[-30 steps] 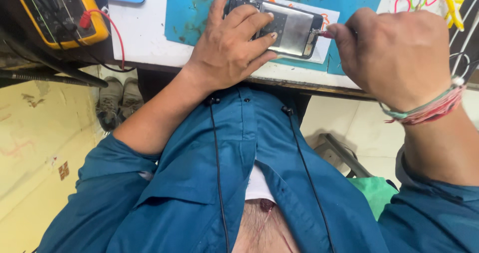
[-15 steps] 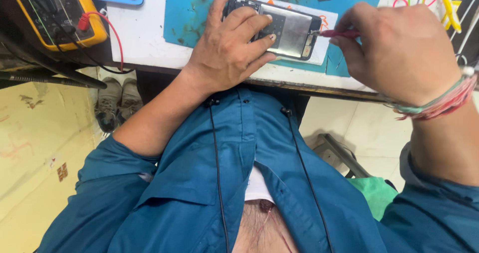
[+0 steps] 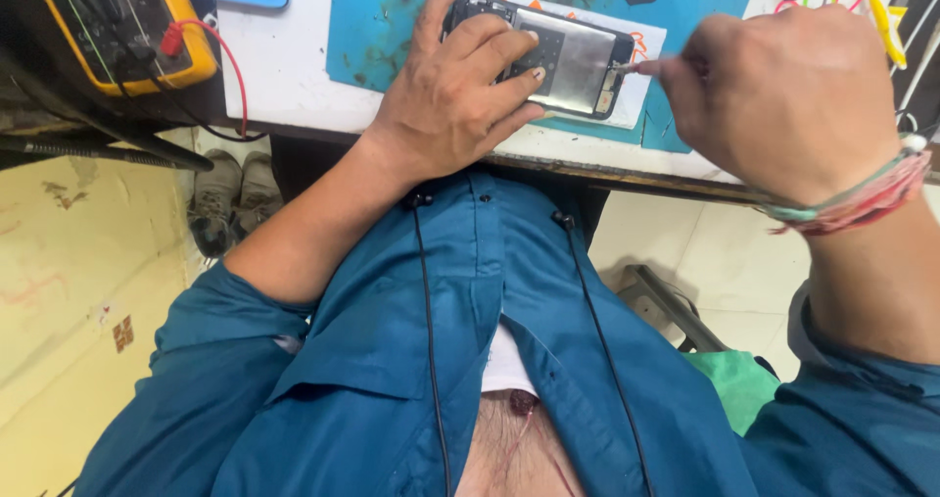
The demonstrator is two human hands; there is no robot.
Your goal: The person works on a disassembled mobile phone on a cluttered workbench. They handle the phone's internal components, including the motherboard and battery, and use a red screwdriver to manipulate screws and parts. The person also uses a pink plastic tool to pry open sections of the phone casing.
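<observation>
On the blue mat at the tabletop edge lies an opened phone, back cover off; the left hand presses flat over its near end, fingers spread, apparently to steady it, while the right hand pinches a thin pink-handled tool, its tip at the phone's right edge. A yellow multimeter sits well apart

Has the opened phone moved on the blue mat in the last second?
No. The opened phone lies at the same spot on the blue mat, pinned by the left hand; the right hand keeps its tool at the phone's end.
</observation>
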